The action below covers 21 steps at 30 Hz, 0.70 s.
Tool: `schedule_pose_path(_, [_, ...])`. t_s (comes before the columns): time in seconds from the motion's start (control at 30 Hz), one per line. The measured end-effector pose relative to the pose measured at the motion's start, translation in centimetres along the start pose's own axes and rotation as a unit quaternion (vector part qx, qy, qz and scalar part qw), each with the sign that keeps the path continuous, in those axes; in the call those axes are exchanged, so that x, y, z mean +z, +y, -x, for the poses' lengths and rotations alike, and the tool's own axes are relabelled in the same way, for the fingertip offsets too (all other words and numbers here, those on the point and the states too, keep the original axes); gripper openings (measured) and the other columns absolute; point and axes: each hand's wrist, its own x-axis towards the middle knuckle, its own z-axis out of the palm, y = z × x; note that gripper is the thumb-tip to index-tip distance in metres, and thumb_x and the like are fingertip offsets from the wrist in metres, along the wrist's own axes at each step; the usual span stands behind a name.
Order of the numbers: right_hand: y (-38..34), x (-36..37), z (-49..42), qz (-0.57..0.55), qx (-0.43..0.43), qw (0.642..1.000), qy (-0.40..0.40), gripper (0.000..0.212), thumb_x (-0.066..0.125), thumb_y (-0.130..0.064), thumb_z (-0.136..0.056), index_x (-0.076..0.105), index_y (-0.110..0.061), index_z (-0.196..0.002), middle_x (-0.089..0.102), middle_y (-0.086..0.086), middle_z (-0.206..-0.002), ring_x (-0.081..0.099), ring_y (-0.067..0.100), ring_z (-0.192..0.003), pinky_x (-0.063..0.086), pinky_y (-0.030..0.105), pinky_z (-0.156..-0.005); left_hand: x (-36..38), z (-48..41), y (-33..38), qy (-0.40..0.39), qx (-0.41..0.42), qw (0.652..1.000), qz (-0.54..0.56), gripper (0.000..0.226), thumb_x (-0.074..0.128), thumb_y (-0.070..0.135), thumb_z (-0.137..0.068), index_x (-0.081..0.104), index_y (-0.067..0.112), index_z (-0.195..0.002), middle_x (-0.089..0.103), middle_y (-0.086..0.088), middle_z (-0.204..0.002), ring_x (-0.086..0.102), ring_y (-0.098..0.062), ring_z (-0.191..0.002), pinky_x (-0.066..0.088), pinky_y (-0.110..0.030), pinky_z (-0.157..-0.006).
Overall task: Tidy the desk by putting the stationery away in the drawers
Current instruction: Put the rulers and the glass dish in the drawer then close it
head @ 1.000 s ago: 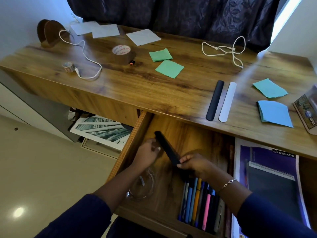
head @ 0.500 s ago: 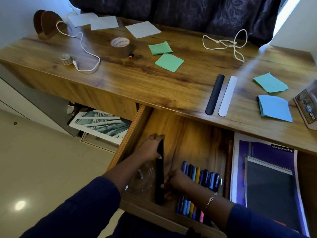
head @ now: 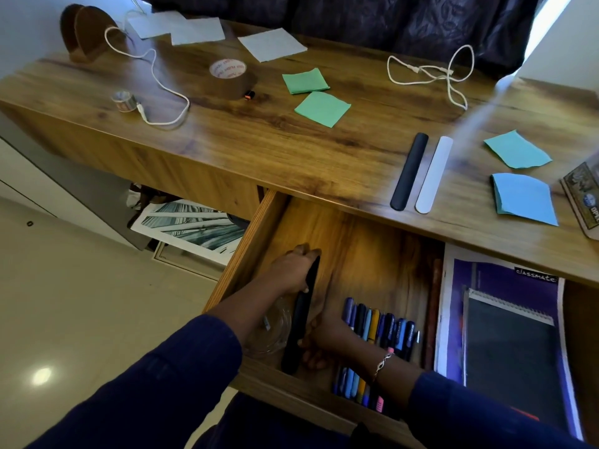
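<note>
Black strip, in drawer: axis 12–6; 12 end gripped by left hand, 6 end pinched by right hand.

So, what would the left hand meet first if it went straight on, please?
Probably nothing soon: ahead of the left hand lies bare drawer floor, running out of sight under the desk top.

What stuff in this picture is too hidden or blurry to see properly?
Head view only:
- Glass dish: partly behind the left forearm.
- Pens: middles covered by the right wrist.
- Printed box: cut off by the right edge.
- Brown tape roll lettering: too small to read.
- Black strip: far end wrapped by the left hand.
</note>
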Motion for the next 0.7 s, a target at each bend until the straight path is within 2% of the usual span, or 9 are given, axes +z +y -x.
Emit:
schedule_pose_path(0.1, [-0.1, 0.0, -0.1, 0.031, -0.018, 0.999, 0.013, 0.02, 0.056, -0.009, -0.091, 0.052, -0.004, -0.072, 0.058, -0.001, -0.037, 0.057, 0.006, -0.036, 0.049, 0.019, -0.041, -0.2, -0.2, 0.2, -0.001, 0.006, 1.0, -0.024, 0.095, 0.073, 0.014, -0.076, 0.012, 0.018, -0.149, 0.007, -0.012, -0.156, 0.019, -0.031, -0.141, 0.031, -0.042, -0.111])
schedule_pose_path(0.27, [0.1, 0.2, -0.1, 0.098, -0.058, 0.992, 0.052, 0.024, 0.057, -0.009, -0.09, 0.052, -0.007, -0.067, 0.059, -0.001, -0.04, 0.056, 0.005, -0.035, 0.049, 0.02, -0.043, -0.3, -0.2, 0.5, 0.003, 0.03, 0.998, -0.054, 0.095, 0.073, 0.015, -0.077, 0.011, 0.016, -0.149, 0.012, -0.012, -0.156, 0.022, -0.03, -0.14, 0.033, -0.04, -0.108])
schedule_pose_path(0.4, [0.0, 0.1, -0.1, 0.22, -0.114, 0.965, 0.085, 0.026, 0.061, -0.014, -0.088, 0.051, -0.015, -0.064, 0.072, 0.016, -0.079, 0.055, 0.004, -0.04, 0.052, 0.024, -0.054, -0.6, -0.1, 0.7, 0.001, 0.028, 0.997, -0.075, 0.096, 0.073, 0.018, -0.077, 0.01, 0.017, -0.149, 0.012, -0.013, -0.156, 0.021, -0.031, -0.14, 0.031, -0.04, -0.109])
schedule_pose_path(0.43, [0.0, 0.1, 0.1, 0.234, -0.124, 0.96, 0.089, 0.026, 0.061, -0.015, -0.088, 0.05, -0.016, -0.064, 0.072, 0.016, -0.081, 0.054, 0.002, -0.04, 0.052, 0.024, -0.056, -0.6, -0.1, 0.7, 0.001, 0.027, 0.997, -0.078, 0.097, 0.074, 0.018, -0.076, 0.01, 0.017, -0.149, 0.012, -0.013, -0.156, 0.021, -0.031, -0.141, 0.031, -0.041, -0.109])
schedule_pose_path(0.5, [0.0, 0.2, 0.4, 0.251, -0.138, 0.954, 0.093, 0.018, 0.059, -0.017, -0.089, 0.054, -0.014, -0.072, 0.071, 0.012, -0.08, 0.057, 0.006, -0.048, 0.054, 0.027, -0.061, -0.8, 0.1, 0.9, 0.003, 0.028, 0.996, -0.09, 0.097, 0.074, 0.019, -0.076, 0.009, 0.017, -0.149, 0.012, -0.013, -0.155, 0.021, -0.032, -0.14, 0.031, -0.041, -0.109])
schedule_pose_path(0.57, [0.0, 0.4, 0.6, 0.259, -0.144, 0.95, 0.098, 0.01, 0.06, -0.017, -0.089, 0.059, -0.007, -0.085, 0.07, 0.015, -0.091, 0.064, 0.017, -0.065, 0.054, 0.029, -0.065, -0.9, 0.1, 1.1, 0.002, 0.031, 0.994, -0.104, 0.097, 0.074, 0.02, -0.076, 0.01, 0.016, -0.148, 0.014, -0.014, -0.155, 0.023, -0.032, -0.139, 0.031, -0.041, -0.109])
schedule_pose_path(0.63, [0.1, 0.4, 0.5, 0.26, -0.148, 0.949, 0.101, 0.019, 0.062, -0.017, -0.087, 0.061, -0.002, -0.098, 0.069, 0.017, -0.095, 0.068, 0.026, -0.08, 0.054, 0.032, -0.07, -1.0, 0.2, 1.2, 0.0, 0.035, 0.992, -0.118, 0.096, 0.074, 0.02, -0.076, 0.01, 0.017, -0.148, 0.014, -0.014, -0.155, 0.024, -0.033, -0.139, 0.032, -0.041, -0.108])
schedule_pose_path(0.67, [0.2, 0.2, 0.6, 0.258, -0.149, 0.949, 0.101, 0.019, 0.063, -0.018, -0.087, 0.061, -0.002, -0.097, 0.069, 0.015, -0.091, 0.068, 0.026, -0.08, 0.054, 0.032, -0.072, -1.0, 0.3, 1.2, 0.002, 0.035, 0.992, -0.12, 0.095, 0.073, 0.021, -0.077, 0.01, 0.018, -0.148, 0.015, -0.014, -0.154, 0.025, -0.032, -0.138, 0.033, -0.041, -0.107])
schedule_pose_path(0.7, [0.2, -0.2, 0.7, 0.25, -0.152, 0.951, 0.101, 0.014, 0.064, -0.019, -0.086, 0.062, -0.005, -0.089, 0.068, 0.012, -0.082, 0.067, 0.022, -0.072, 0.054, 0.032, -0.07, -1.1, 0.5, 1.2, 0.009, 0.035, 0.992, -0.118, 0.094, 0.073, 0.021, -0.077, 0.011, 0.019, -0.148, 0.016, -0.013, -0.154, 0.026, -0.032, -0.138, 0.033, -0.04, -0.106])
